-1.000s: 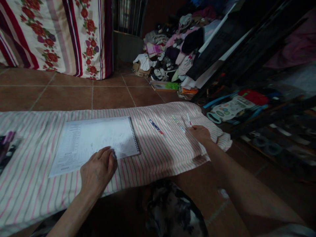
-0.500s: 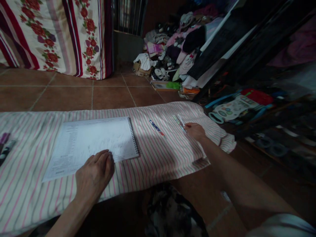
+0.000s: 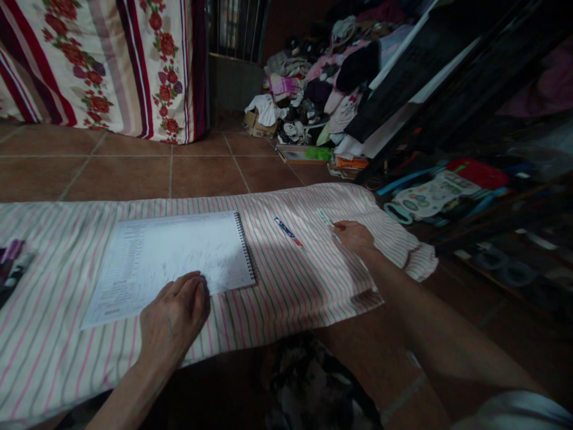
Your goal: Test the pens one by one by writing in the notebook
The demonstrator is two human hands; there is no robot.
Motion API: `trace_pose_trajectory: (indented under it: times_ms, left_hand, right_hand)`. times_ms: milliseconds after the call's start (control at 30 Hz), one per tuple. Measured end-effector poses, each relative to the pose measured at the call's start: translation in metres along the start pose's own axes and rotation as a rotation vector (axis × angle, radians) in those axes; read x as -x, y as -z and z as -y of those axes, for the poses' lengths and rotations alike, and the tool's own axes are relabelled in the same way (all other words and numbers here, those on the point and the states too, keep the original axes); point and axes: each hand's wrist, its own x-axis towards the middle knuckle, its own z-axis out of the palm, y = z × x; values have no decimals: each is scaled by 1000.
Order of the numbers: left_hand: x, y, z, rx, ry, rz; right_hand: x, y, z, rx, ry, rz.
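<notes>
A spiral notebook [image 3: 192,239] lies open-faced on striped cloth, its white page bearing print and faint marks. My left hand [image 3: 176,310] rests on its near edge, fingers curled in; something small and dark shows at the fingertips, too unclear to name. To the right, my right hand [image 3: 353,236] is closed in a pinch just above the cloth. A thin dark tip shows at its fingers; the rest is hidden. Beside those fingers lies a slim pale green-and-white stick [image 3: 324,216], partly covered by the hand. Between notebook and right hand lies a blue-and-red pen-like marker [image 3: 289,232].
Striped cloth [image 3: 286,316] covers the low surface. Several purple and black markers [image 3: 14,263] lie at the far left. Beyond are floor tiles [image 3: 201,173], a floral curtain [image 3: 165,71], a clothes pile [image 3: 322,89] and a colourful backpack [image 3: 443,191].
A whitish stick that jutted from my right fingers no longer shows beside the pale green one. My left hand stays on the notebook. The whole view has shifted slightly.
</notes>
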Motion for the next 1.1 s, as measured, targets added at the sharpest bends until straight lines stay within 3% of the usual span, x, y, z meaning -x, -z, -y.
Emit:
trace_pose_trajectory:
  times_ms: [500,700,800,933,1100]
  left_hand:
    - [-2,-1,3,63,31,-1]
    - [-3,3,5,93,87,57]
    - [-4,4,8,96,91,54]
    - [-4,7,12,98,129,74]
    - [-7,18,23,52,202,52]
  right_hand:
    - [9,5,11,35,11,15]
    - [16,11,20,-69,14,-101]
    - [20,16,37,-113,51,-182]
    - [35,22,76,-258,223,-338]
    - [83,25,139,-569,413,-322]
